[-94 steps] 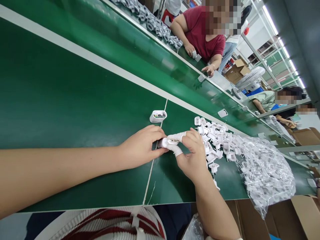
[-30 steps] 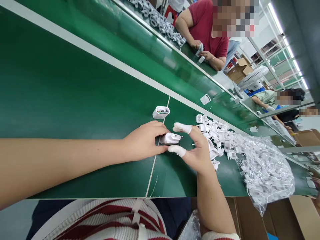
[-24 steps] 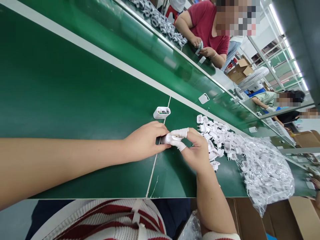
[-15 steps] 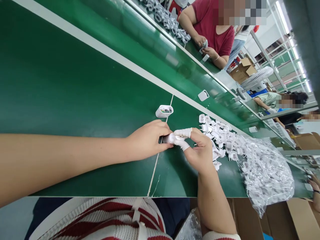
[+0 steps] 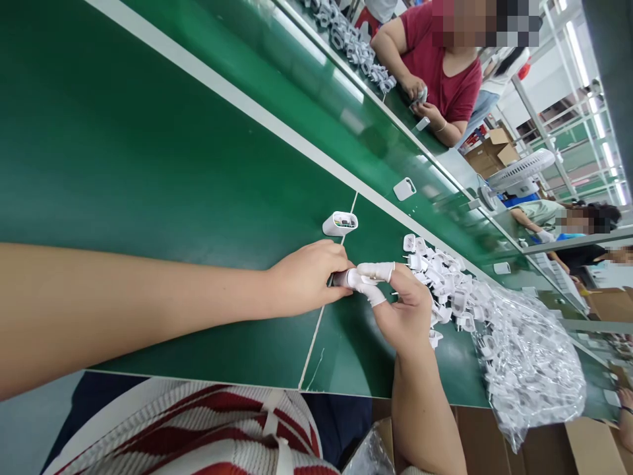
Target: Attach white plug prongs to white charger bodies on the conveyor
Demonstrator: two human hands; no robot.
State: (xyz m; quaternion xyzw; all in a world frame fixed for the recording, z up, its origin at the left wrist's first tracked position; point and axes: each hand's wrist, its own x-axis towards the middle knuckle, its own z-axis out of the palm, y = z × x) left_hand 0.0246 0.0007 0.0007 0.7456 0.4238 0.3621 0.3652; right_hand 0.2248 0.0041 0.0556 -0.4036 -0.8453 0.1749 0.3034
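Note:
My left hand (image 5: 309,280) is closed around a small white casing (image 5: 351,278) just above the green bench. From the other side, my right hand (image 5: 405,303), with white finger cots on thumb and forefinger, pinches at the casing's end. Fingers hide most of the casing, and I cannot tell whether a separate part sits between the right fingertips. Just beyond my left hand stands another white oval casing (image 5: 332,226), its top uncovered and electronic parts showing inside. Right of my right hand lies a loose heap of white plug pieces (image 5: 448,284) with metal pins.
A clear plastic bag (image 5: 537,369) full of white pieces adjoins the heap. A flat white shell (image 5: 405,189) lies on the green belt (image 5: 297,119) beyond the pale strip. Across it, a person in a red shirt (image 5: 448,72) handles a small part. A white fan (image 5: 521,168) stands farther right.
The camera view has shifted slightly, so the bench items appear a little farther right. Both hands stay together at the same casing, with little visible change in their grip.

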